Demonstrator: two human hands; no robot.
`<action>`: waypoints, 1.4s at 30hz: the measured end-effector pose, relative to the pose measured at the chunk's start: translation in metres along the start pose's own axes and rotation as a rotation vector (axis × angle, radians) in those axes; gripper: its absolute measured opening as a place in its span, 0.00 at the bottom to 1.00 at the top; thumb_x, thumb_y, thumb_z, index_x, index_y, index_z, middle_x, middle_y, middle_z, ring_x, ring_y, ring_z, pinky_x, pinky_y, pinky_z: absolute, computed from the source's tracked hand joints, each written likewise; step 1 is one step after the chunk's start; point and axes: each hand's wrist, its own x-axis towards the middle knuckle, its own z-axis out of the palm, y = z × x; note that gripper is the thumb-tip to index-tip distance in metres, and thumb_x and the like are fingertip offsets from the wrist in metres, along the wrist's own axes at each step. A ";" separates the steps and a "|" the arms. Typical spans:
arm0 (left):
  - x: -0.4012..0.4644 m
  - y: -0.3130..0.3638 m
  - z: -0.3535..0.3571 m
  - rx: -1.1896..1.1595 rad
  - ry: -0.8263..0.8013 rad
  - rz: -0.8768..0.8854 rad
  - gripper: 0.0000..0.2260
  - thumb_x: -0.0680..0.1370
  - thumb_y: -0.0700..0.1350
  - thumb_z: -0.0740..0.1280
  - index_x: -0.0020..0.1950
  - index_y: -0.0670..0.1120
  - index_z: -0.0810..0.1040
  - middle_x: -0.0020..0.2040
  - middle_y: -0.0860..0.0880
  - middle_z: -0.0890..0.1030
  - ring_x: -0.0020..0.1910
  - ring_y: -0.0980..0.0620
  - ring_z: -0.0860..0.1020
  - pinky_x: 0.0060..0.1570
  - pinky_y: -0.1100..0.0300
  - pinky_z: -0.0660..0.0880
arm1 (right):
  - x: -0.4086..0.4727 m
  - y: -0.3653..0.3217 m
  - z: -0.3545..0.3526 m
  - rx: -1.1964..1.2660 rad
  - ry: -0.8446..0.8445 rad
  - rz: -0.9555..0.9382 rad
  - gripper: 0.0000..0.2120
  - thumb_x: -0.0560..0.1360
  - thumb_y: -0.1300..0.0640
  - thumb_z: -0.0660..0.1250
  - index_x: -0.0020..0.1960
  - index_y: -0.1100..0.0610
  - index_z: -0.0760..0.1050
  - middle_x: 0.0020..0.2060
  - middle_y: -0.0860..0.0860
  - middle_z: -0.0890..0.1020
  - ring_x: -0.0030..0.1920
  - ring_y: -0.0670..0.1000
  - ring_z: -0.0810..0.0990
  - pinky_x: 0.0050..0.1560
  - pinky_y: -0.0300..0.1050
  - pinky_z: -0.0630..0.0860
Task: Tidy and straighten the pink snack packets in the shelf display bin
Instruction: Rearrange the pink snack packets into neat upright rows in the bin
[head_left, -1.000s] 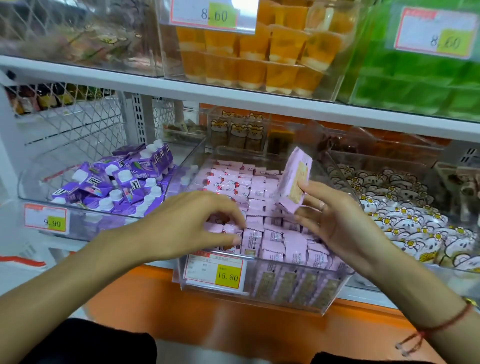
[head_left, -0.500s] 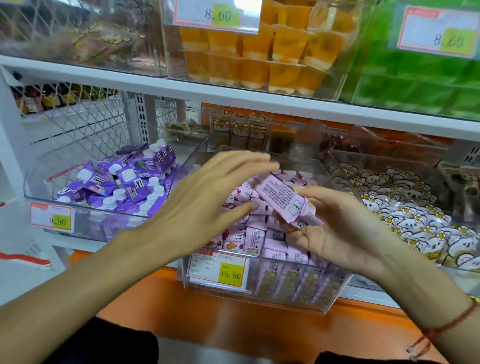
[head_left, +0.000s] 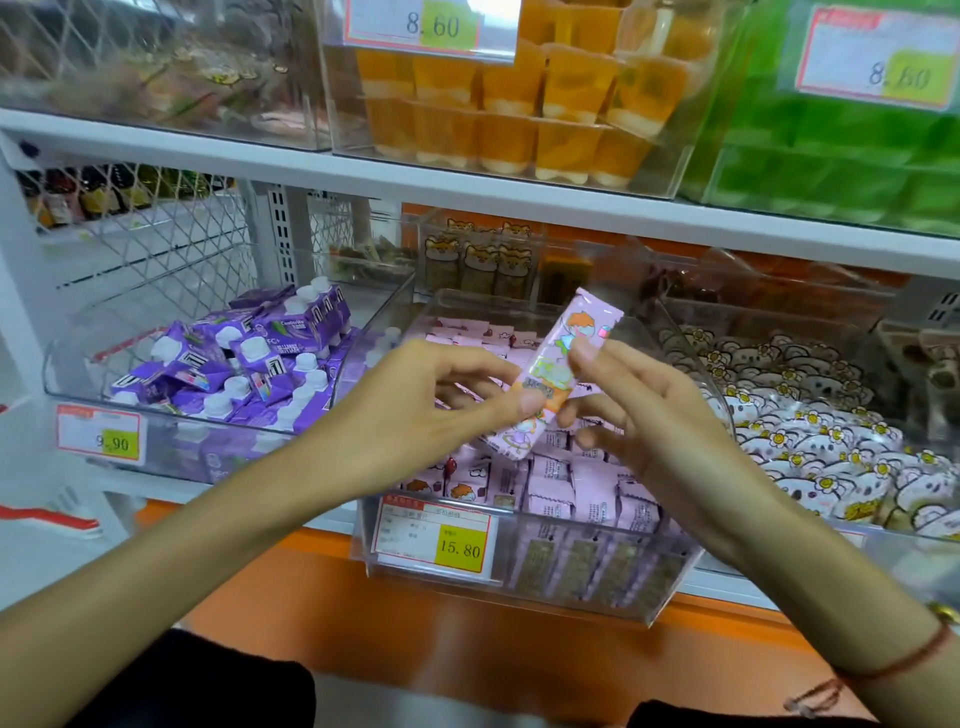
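Whereas half a second ago the right hand (head_left: 670, 431) alone cradled the pink snack packet (head_left: 558, 374) with its printed back up and the left hand (head_left: 415, 415) hovering flat above it, both hands now share it. It has been turned picture-side up and stands tilted, its top corner leaning away to the right, held above the clear display bin (head_left: 670, 587) and not yet in it. Left thumb and fingers pinch its lower half; the right fingers (head_left: 592, 358) pinch its upper edge. Beneath, more pink packets (head_left: 571, 483) stand in rough rows, looser toward the back. My reading is that the packet is being checked for orientation, so the next step is probably slotting it into a front row, face matched to its neighbours. Purple cartons (head_left: 244, 364) fill the bin to the left.
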 end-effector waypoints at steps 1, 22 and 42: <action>0.000 -0.001 0.000 0.003 -0.003 -0.004 0.15 0.65 0.65 0.67 0.47 0.60 0.80 0.44 0.58 0.83 0.41 0.57 0.80 0.46 0.59 0.78 | 0.000 0.001 0.000 -0.039 0.021 -0.029 0.07 0.73 0.48 0.67 0.46 0.50 0.80 0.38 0.45 0.82 0.37 0.45 0.78 0.35 0.35 0.75; -0.009 -0.018 -0.021 0.870 -0.265 0.018 0.13 0.75 0.63 0.63 0.58 0.62 0.74 0.57 0.64 0.77 0.56 0.61 0.75 0.43 0.60 0.68 | -0.006 0.018 0.002 -0.539 0.048 -0.183 0.14 0.76 0.52 0.65 0.58 0.46 0.65 0.31 0.41 0.76 0.33 0.43 0.76 0.39 0.41 0.74; -0.009 -0.014 -0.009 0.624 -0.131 0.029 0.12 0.73 0.64 0.64 0.52 0.62 0.77 0.51 0.65 0.77 0.50 0.66 0.73 0.48 0.60 0.73 | 0.000 0.029 0.001 -1.067 -0.206 -0.133 0.04 0.72 0.47 0.69 0.45 0.43 0.81 0.42 0.39 0.73 0.39 0.38 0.72 0.43 0.44 0.73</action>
